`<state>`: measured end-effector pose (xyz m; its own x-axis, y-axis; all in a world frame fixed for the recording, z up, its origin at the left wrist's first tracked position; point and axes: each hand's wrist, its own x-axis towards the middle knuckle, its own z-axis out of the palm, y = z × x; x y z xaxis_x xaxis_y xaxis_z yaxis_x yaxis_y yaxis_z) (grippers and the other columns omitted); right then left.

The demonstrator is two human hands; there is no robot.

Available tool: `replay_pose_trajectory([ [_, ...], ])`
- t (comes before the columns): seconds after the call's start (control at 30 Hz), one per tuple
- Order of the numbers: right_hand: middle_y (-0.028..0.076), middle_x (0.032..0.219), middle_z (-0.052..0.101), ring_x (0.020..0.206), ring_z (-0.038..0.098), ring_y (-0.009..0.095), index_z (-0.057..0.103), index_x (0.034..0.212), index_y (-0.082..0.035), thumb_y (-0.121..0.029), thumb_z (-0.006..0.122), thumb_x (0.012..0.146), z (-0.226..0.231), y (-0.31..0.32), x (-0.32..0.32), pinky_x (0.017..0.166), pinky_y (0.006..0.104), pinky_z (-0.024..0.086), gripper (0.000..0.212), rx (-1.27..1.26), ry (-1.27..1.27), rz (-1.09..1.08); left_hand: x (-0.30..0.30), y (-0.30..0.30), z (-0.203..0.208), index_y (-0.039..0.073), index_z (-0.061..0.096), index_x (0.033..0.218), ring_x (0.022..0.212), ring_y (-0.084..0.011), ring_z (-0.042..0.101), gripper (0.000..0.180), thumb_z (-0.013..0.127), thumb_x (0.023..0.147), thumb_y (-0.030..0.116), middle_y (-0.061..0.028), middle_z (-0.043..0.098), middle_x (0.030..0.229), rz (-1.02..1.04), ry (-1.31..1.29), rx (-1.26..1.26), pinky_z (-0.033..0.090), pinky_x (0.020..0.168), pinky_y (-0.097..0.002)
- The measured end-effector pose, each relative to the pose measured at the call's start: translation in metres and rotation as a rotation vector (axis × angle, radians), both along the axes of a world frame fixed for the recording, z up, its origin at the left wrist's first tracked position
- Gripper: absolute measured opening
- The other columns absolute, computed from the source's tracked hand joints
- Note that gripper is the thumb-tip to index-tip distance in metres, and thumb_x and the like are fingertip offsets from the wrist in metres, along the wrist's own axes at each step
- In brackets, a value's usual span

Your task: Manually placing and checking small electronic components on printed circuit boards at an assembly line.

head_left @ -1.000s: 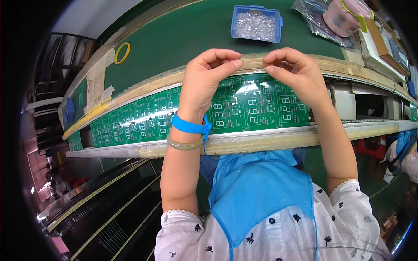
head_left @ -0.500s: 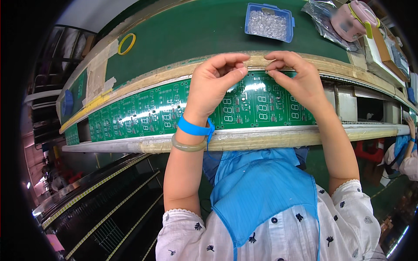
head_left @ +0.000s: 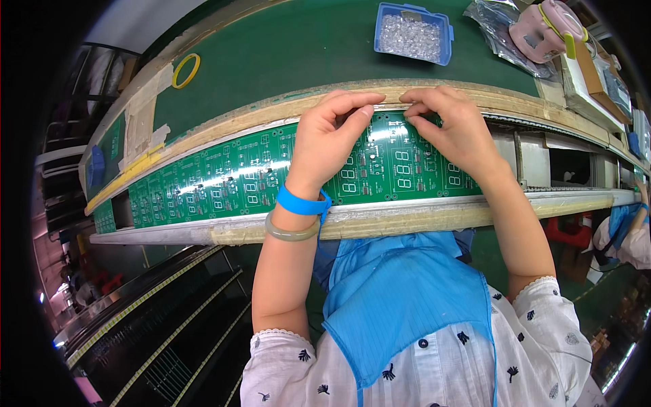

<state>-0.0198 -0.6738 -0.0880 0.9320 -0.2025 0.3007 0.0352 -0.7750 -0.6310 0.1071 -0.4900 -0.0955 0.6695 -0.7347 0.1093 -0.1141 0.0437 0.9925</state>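
Observation:
A row of green circuit boards (head_left: 258, 146) with white printed digit outlines lies in a rail in front of me. My left hand (head_left: 332, 136) hovers over the far side of a board, thumb and forefinger brought close in a pinch. Across from it, my right hand (head_left: 451, 122) is held over the same row with its fingers curled in a pinch. Whatever lies between the fingertips of either hand is too small to make out. On my left wrist are a blue strap (head_left: 300, 203) and a pale bangle (head_left: 291, 234).
Beyond the rail, a blue tray (head_left: 447, 51) of small clear parts stands on the green bench (head_left: 271, 54). A yellow tape ring (head_left: 186, 71) lies at the far left. A pink rice-cooker-like pot (head_left: 542, 30) stands at far right. Another person's arm (head_left: 639, 203) shows at the right edge.
Both hands have shifted slightly, keeping their pinches over the boards. The view has tilted a little, so the tray and pot sit higher and further left.

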Motion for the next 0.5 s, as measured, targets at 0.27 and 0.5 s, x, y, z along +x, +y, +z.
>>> replay_pose_trajectory([
  [0.27, 0.005, 0.091, 0.073, 0.095, 0.064, 0.027, 0.067, 0.113, -0.010, -0.007, 0.067, 0.082, 0.0022, -0.0019, -0.0077, 0.090, 0.0404, 0.046, 0.031, -0.099, 0.056, -0.016, -0.0034, 0.0002, -0.0019, 0.002, 0.074, 0.103, 0.080, -0.0048, 0.062, 0.015, 0.073, 0.088, 0.004, 0.0006, 0.070, 0.090, 0.001, 0.170, 0.030, 0.051, 0.072, -0.0191],
  [0.5, 0.006, 0.090, 0.071, 0.093, 0.064, 0.027, 0.067, 0.112, -0.010, -0.009, 0.067, 0.085, -0.0002, 0.0006, -0.0085, 0.088, 0.0405, 0.045, 0.026, -0.166, 0.010, -0.020, -0.0080, -0.0011, 0.0025, 0.001, 0.074, 0.101, 0.081, -0.0061, 0.064, 0.014, 0.074, 0.088, 0.004, -0.0011, 0.071, 0.090, -0.011, 0.183, 0.085, 0.052, 0.074, -0.0199],
])
